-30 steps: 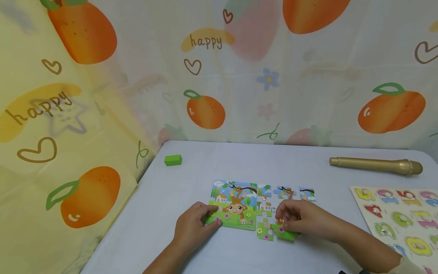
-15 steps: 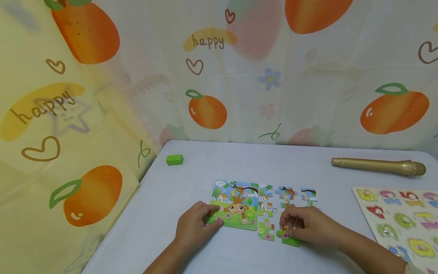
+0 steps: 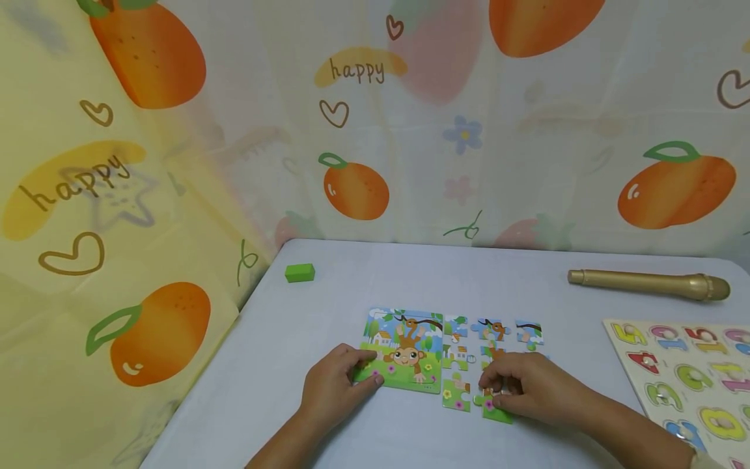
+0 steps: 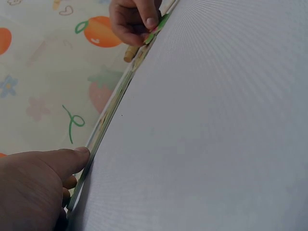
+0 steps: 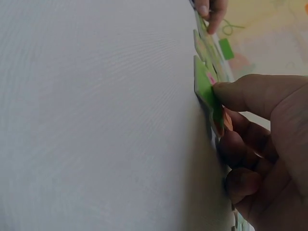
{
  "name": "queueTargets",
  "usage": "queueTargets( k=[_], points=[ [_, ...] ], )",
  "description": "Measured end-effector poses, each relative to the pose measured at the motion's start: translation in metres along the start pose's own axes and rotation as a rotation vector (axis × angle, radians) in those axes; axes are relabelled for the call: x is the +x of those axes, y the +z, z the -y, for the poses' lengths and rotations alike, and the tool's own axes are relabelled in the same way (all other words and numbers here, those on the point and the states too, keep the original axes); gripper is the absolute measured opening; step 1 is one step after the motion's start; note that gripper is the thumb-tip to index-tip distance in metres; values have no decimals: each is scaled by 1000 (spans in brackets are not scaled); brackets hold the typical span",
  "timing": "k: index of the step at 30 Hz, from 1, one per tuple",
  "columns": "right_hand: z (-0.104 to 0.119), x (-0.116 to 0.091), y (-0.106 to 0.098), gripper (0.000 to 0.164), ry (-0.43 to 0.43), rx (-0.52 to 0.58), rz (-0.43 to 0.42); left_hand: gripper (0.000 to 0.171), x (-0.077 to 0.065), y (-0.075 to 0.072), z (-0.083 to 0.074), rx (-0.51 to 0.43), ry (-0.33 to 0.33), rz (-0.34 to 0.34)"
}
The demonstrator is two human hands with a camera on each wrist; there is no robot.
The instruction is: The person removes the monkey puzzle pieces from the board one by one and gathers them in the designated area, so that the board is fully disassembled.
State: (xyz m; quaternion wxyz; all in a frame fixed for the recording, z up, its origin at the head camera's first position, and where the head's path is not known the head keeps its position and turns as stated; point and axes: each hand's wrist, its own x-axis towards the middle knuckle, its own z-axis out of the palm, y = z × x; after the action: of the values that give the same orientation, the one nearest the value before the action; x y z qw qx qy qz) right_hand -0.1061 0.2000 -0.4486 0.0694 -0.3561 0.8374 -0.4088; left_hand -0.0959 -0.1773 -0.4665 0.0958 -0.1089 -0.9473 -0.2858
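Note:
In the head view a square monkey puzzle board lies on the white table. My left hand holds its near left corner, with the thumb at the front edge and the index finger on the left side; the left wrist view shows the thumb against the edge. Loose jigsaw pieces lie in rows right of the board, among them a lower left piece. My right hand pinches a green jigsaw piece with a pink flower between thumb and fingers. The right wrist view shows this piece tilted.
A green block sits at the back left. Toward the back right lies a gold toy microphone. A number puzzle board is at the right, near my right forearm. A fruit-print curtain hangs behind the table.
My right hand has moved slightly right and down with the pinched jigsaw piece, then nearly stopped. More of the middle pieces shows now. The left hand stays on the board.

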Motion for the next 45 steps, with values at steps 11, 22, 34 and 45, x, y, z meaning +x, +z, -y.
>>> queueTargets(
  k=[11, 22, 34, 45],
  points=[
    [1, -2, -1, 25, -4, -72, -31, 33, 0, 0, -1, -5, 2, 2],
    [11, 25, -3, 20, -37, -35, -62, 35, -5, -1, -3, 24, -12, 3],
    [31, 70, 6, 25, -6, 4, 20, 42, -5, 0, -20, -58, 182, -16],
    [30, 96, 16, 30, 68, -33, 58, 48, 4, 14, -35, -63, 225, -10]
  ],
)
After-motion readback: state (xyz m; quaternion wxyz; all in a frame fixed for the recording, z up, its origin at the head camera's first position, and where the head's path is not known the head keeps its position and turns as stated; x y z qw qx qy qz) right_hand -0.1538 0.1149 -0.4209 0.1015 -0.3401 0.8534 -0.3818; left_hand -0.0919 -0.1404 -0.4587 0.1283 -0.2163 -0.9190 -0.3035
